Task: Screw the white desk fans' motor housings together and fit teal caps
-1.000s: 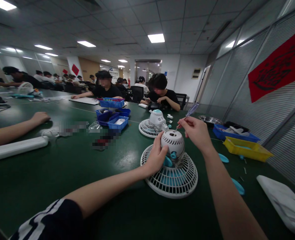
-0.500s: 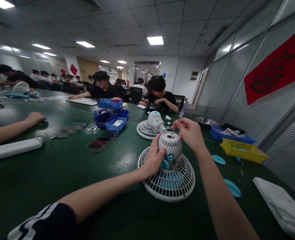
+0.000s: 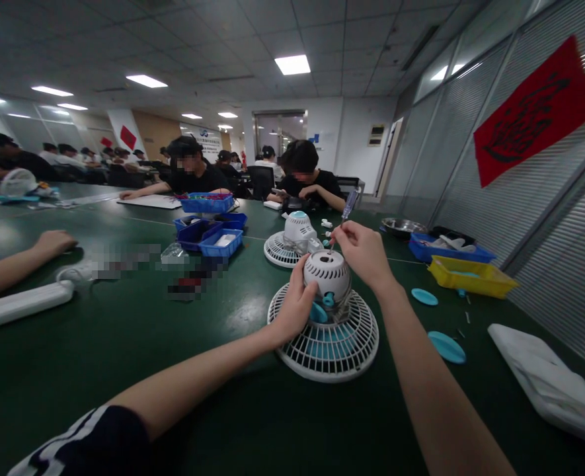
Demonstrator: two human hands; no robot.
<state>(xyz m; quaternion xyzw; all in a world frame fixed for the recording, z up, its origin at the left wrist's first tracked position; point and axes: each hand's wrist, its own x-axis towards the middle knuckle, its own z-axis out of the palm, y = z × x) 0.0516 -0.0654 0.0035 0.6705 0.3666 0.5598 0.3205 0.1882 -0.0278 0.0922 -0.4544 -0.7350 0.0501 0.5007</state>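
A white fan head [image 3: 328, 277] rests face down on its round grille [image 3: 356, 354], its motor housing upward. My left hand [image 3: 295, 307] is wrapped round the left side of that housing. In my right hand [image 3: 364, 254], a screwdriver [image 3: 350, 203] with a clear purplish handle is pinched low, by the shaft. Its handle leans up and to the right, and the lower end meets the top of the housing beside a dark opening; the very tip is hard to see. Just behind stands a second fan head [image 3: 298, 231], also grille down.
To the right lie two turquoise discs [image 3: 447, 347], several screws [image 3: 467, 317], a yellow tray [image 3: 470, 281], a blue tray [image 3: 451, 251] and a white bag [image 3: 545, 377]. Blue bins [image 3: 223, 244] stand left of the fans. Another person's arm [image 3: 29, 254] rests at the far left.
The camera view has turned slightly, so the scene sits a little further left and the fan higher. Both hands keep their hold on the housing and the screwdriver.
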